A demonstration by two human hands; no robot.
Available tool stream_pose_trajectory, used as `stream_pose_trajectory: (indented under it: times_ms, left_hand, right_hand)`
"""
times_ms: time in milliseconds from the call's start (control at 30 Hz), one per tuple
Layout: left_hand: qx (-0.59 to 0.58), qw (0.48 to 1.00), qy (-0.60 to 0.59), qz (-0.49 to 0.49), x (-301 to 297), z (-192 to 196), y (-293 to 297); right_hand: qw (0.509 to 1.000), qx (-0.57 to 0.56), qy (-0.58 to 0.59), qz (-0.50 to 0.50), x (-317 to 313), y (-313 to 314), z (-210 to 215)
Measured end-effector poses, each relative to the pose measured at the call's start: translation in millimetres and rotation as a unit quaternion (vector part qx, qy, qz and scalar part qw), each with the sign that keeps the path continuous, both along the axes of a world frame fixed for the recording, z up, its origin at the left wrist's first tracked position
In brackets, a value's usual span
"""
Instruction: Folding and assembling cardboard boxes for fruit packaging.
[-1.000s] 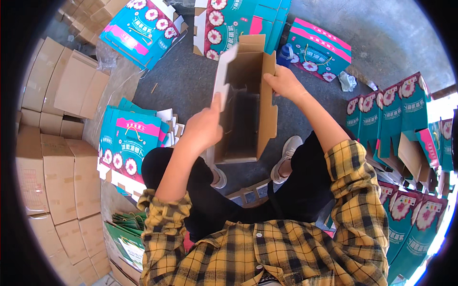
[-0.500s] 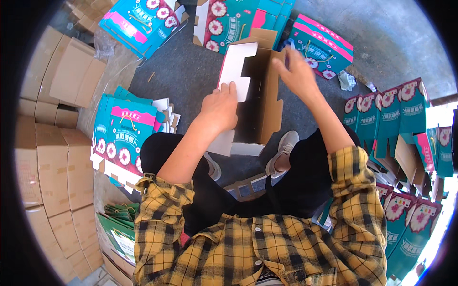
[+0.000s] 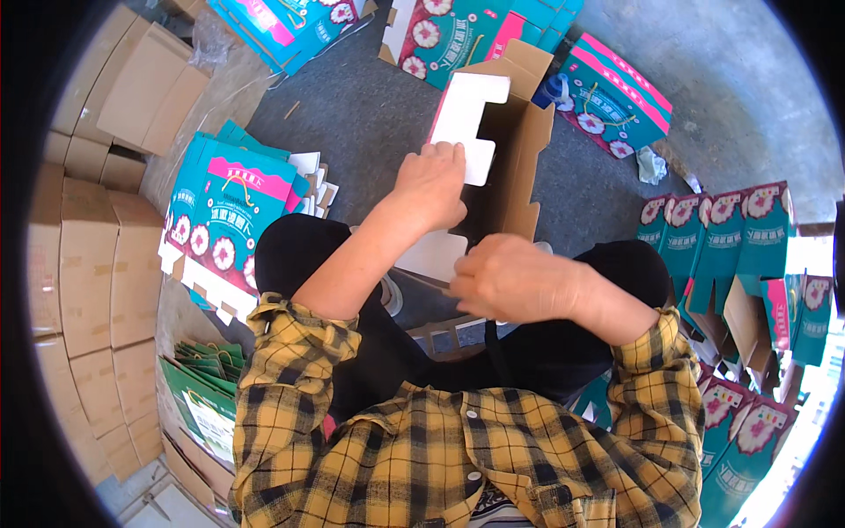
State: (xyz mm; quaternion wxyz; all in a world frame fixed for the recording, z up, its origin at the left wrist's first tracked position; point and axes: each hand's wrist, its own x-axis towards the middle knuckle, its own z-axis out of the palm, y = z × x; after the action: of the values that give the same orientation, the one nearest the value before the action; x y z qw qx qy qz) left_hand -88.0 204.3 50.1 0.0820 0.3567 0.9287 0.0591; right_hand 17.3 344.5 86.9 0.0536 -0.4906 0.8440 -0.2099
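Observation:
An open cardboard box (image 3: pixel 523 167), brown inside with white flaps, stands on the floor between my feet. My left hand (image 3: pixel 431 187) holds its left side, fingers bent over the white flap (image 3: pixel 466 110) at the rim. My right hand (image 3: pixel 519 280) is over the box's near right end, its fingers curled together and slightly blurred. Whatever those fingers may hold is hidden. Below my left hand, another white flap (image 3: pixel 436 255) juts out at the near end. A dark blue object (image 3: pixel 554 91) rests beyond the box's far right corner, its kind unclear.
Flattened teal and pink cartons (image 3: pixel 231 207) are stacked at left, near brown cardboard boxes (image 3: pixel 88 255). Green bags (image 3: pixel 207 378) lie lower left. A closed teal box with a cord handle (image 3: pixel 616 97) stands far right. Rows of teal cartons (image 3: pixel 717 229) line the right side.
My right hand has come back from near the blue object to the box's near end, its fingers now curled. My left hand stays on the flap. The whole view has shifted slightly.

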Motion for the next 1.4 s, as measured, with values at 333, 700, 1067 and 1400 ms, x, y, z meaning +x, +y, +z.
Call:
stream_pose_trajectory:
  times_ms: [333, 700, 1067, 1400]
  left_hand:
    - [0.019, 0.999, 0.005, -0.041, -0.4, -17.9, -18.5]
    - [0.126, 0.992, -0.030, 0.004, 66.3, -21.3, -39.8]
    - [0.261, 0.959, 0.055, 0.099, 134.4, -59.6, 20.0]
    - [0.273, 0.959, 0.037, 0.063, 132.5, -59.1, -27.7]
  right_hand:
    - [0.967, 0.122, 0.004, -0.223, -19.3, 11.3, -16.0]
    - [0.943, 0.153, 0.056, -0.290, -23.1, 0.3, -28.3]
    - [0.955, 0.158, 0.018, -0.250, -29.4, 6.8, -23.6]
    - [0.782, -0.281, -0.043, -0.554, -107.2, 162.0, -28.0]
